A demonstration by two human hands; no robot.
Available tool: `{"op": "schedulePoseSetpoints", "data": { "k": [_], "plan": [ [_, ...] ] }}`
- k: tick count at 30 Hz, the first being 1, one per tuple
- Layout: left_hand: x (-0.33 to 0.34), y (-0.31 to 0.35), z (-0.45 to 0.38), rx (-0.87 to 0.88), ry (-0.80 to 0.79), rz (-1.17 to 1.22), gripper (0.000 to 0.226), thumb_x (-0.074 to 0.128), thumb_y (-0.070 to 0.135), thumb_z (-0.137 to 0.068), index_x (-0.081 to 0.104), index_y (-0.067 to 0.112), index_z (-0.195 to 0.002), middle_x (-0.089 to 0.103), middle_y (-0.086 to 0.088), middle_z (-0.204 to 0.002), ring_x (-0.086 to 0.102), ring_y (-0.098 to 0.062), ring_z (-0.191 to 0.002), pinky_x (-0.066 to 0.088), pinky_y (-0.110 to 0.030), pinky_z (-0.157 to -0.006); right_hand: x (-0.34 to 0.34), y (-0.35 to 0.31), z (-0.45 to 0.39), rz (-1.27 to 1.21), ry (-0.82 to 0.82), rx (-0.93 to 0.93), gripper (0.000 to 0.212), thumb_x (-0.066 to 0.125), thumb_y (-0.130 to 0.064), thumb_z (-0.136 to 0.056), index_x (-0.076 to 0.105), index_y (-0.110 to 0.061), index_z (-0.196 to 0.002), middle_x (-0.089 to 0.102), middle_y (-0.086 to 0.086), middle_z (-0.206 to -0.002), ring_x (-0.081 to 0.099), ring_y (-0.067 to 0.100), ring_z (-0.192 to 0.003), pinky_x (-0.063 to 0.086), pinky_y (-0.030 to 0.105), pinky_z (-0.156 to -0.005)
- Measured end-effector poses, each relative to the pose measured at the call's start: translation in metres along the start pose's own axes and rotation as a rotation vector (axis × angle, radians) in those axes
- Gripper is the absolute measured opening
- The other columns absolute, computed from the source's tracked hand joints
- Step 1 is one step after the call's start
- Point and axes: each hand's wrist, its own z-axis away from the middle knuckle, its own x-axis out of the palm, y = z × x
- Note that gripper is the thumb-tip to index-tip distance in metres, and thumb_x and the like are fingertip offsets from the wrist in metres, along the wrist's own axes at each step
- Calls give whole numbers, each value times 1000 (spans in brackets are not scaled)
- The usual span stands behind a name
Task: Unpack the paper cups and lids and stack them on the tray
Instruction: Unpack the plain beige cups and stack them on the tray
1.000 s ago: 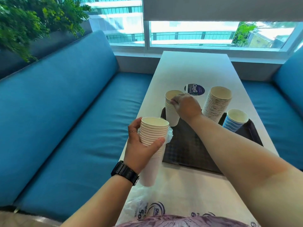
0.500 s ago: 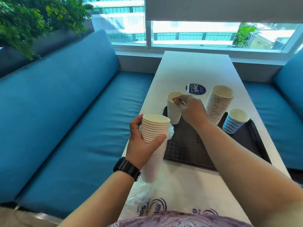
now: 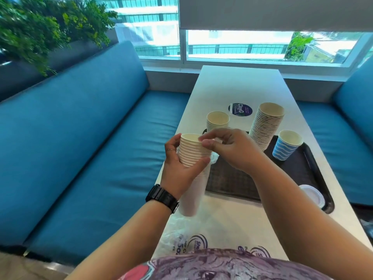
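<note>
White surface [image 3: 238, 85]: left hand [image 3: 179, 170] grips upright cup stack [image 3: 191, 152] just left of tray [image 3: 298, 174]; right hand [image 3: 228, 148] pinches its top rim.

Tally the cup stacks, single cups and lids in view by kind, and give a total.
Stacks of white paper cups: 3, namely the held stack gripped by the left hand, the short stack and the tall stack on the tray
Blue striped cup: 1
White lid: 1
Total: 5
</note>
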Motion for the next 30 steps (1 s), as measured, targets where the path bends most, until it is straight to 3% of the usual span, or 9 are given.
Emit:
{"op": "schedulePoseSetpoints", "data": {
  "k": [5,8,11,14,19,22,25,27,30],
  "plan": [
    [4,6,1,21,-35,17,90,77,59,-53,29,41,-127,50,26,-120,62,9,-95,49,-14,-81,3,-5,5,156,-85,7,23,80,-23,-77,70,-27,-97,60,-23,-80,53,-16,-72,37,4,-69],
    [5,6,3,7,-88,11,93,77,60,-54,28,40,-130,50,25,-123,62,8,-98,51,-19,-85,4,-6,5,191,-93,-7,17,78,-19,-78,71,-18,-93,63,-12,-74,52,-4,-65,39,11,-66],
    [1,2,4,6,-148,-45,101,79,62,-51,22,53,-134,47,22,-132,60,1,-110,51,-30,-97,3,-3,3,166,-76,-4,14,78,-21,-79,70,-19,-92,67,-4,-79,55,5,-70,44,22,-72],
    [1,2,9,35,-192,-166,110,79,66,-47,6,73,-129,38,10,-147,53,-7,-120,47,-28,-100,1,2,1,120,-35,-13,15,77,-20,-80,70,-18,-93,66,-8,-78,53,-5,-65,40,12,-67],
    [3,-7,12,182,-130,-201,98,75,58,-63,14,56,-140,30,13,-146,45,13,-120,40,-4,-92,-1,5,-1,24,-56,-20,9,74,-16,-83,71,-19,-92,67,-11,-79,54,-5,-68,41,11,-70],
    [4,-6,11,222,-95,-213,95,74,55,-66,18,49,-142,33,10,-145,50,-5,-122,46,-13,-91,-5,3,-1,26,-24,-39,17,64,-20,-92,68,-36,-87,70,-15,-84,58,-2,-79,44,18,-80],
    [4,-6,11,235,-82,-218,93,74,53,-67,20,45,-143,36,6,-145,52,-11,-121,51,-23,-91,-12,0,0,104,9,-37,19,60,-22,-94,68,-38,-87,70,-15,-87,61,3,-83,45,25,-82],
    [4,-6,11,219,-83,-222,92,74,53,-67,21,46,-143,36,8,-144,53,-10,-118,51,-22,-88,-13,-2,0,180,7,-50,15,58,-22,-94,71,-30,-95,70,-11,-89,62,9,-86,46,28,-82],
    [5,-8,13,223,-75,-214,90,74,50,-68,23,48,-142,36,18,-138,49,6,-118,44,-7,-87,-13,-6,1,331,0,-121,16,58,-18,-94,72,-19,-101,64,-8,-88,57,12,-85,43,27,-79]
  ]
}}
